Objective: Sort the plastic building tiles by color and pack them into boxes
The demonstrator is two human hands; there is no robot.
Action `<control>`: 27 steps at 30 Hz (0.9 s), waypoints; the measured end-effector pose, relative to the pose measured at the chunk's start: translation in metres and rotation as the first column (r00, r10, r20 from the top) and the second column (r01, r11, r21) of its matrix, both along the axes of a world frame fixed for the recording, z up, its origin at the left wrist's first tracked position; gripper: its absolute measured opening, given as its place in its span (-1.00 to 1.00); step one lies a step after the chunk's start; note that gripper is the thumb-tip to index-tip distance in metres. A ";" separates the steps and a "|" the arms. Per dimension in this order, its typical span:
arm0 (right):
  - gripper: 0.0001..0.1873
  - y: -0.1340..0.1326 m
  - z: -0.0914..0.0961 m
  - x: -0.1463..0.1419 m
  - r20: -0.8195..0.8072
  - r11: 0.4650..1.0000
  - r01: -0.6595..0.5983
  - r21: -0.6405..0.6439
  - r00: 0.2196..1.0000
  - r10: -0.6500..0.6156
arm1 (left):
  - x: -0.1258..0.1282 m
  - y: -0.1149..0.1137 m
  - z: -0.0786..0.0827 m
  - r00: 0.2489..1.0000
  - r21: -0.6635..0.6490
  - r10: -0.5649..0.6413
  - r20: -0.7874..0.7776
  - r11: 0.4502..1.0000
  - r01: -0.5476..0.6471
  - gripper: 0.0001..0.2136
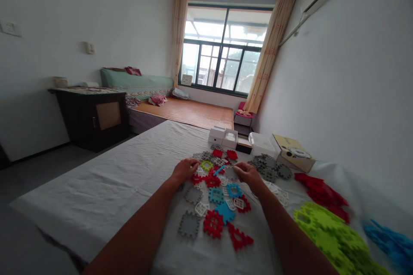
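The tiles [225, 212] look like matt plastic, the sheet [129, 167] creased matt cloth, the box [288, 145] smooth cardboard, the cabinet [77, 114] wood, and the curtains [270, 47] folded cloth.

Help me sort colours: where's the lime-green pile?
The lime-green pile sits lower right in the head view, left of the blue pile, below the red pile.

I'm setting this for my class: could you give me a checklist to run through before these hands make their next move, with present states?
1. Left hand and right hand both in view: ok.
2. Secure grip in each hand: cannot tell; the contact is too small to make out.
3. Blue strip apart from both hands: ok.
4. Pieces between the forearms sorted by colour: not ok; red, blue, grey and white are mixed.
5. Lime-green pile kept to one colour: ok.
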State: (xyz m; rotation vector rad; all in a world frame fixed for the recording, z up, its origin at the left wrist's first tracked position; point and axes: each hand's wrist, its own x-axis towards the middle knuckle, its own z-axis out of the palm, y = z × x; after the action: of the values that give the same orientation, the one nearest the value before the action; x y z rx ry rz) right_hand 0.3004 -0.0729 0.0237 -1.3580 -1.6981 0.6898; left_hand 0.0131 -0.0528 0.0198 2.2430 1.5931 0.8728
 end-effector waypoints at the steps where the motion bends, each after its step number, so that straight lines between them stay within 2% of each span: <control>1: -0.61 -0.001 0.000 -0.002 -0.012 1.000 -0.018 -0.011 1.000 0.018 | 0.000 0.000 0.000 1.000 -0.002 -0.002 -0.003 1.000 0.002 -0.75; 4: -0.61 -0.002 -0.002 -0.007 -0.036 0.998 -0.056 -0.033 0.998 0.055 | 0.001 -0.001 0.002 1.000 -0.003 0.000 -0.004 1.000 0.000 -0.75; 7: -0.61 -0.001 -0.004 -0.008 -0.057 0.999 -0.043 -0.034 0.998 0.041 | 0.001 -0.002 0.003 1.000 -0.007 0.001 -0.002 1.000 -0.001 -0.76; 9: -0.62 0.004 -0.005 -0.003 -0.075 1.000 0.015 -0.017 0.997 -0.016 | 0.000 -0.002 0.003 1.000 -0.016 0.001 -0.004 1.000 -0.001 -0.76; 12: -0.58 0.013 -0.008 0.017 -0.126 0.981 0.191 0.029 0.975 -0.186 | 0.000 -0.002 0.003 1.000 -0.015 0.006 -0.006 1.000 -0.006 -0.76; 17: -0.53 0.023 -0.009 0.068 -0.194 0.851 0.514 0.104 0.850 -0.490 | 0.001 -0.002 0.001 1.000 -0.012 0.010 -0.009 1.000 -0.010 -0.75; 20: -0.49 0.022 -0.006 0.083 -0.192 0.770 0.620 0.150 0.783 -0.592 | 0.001 -0.001 0.001 1.000 -0.028 0.015 0.003 0.999 -0.015 -0.76; 22: -0.48 0.021 -0.002 0.079 -0.167 0.750 0.632 0.197 0.775 -0.609 | 0.000 0.001 0.000 1.000 -0.022 0.023 0.020 0.999 -0.023 -0.76; 24: -0.52 0.018 0.002 0.060 -0.125 0.787 0.571 0.235 0.820 -0.558 | -0.002 0.003 0.000 0.998 -0.006 0.033 0.057 0.999 -0.033 -0.75; 25: -0.57 0.015 0.005 0.045 -0.094 0.829 0.502 0.246 0.864 -0.495 | -0.003 0.004 0.000 0.996 0.006 0.038 0.085 0.999 -0.039 -0.74; 27: -0.66 0.002 0.009 0.007 0.008 0.923 0.278 0.267 0.957 -0.291 | -0.006 0.006 0.001 0.987 0.026 0.049 0.154 0.998 -0.054 -0.72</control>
State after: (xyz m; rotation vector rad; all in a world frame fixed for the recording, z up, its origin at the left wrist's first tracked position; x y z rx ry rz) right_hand 0.3071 -0.0707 0.0331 -1.3995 -1.5233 0.2570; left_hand 0.0075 -0.0473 0.0206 2.1063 1.5835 1.0627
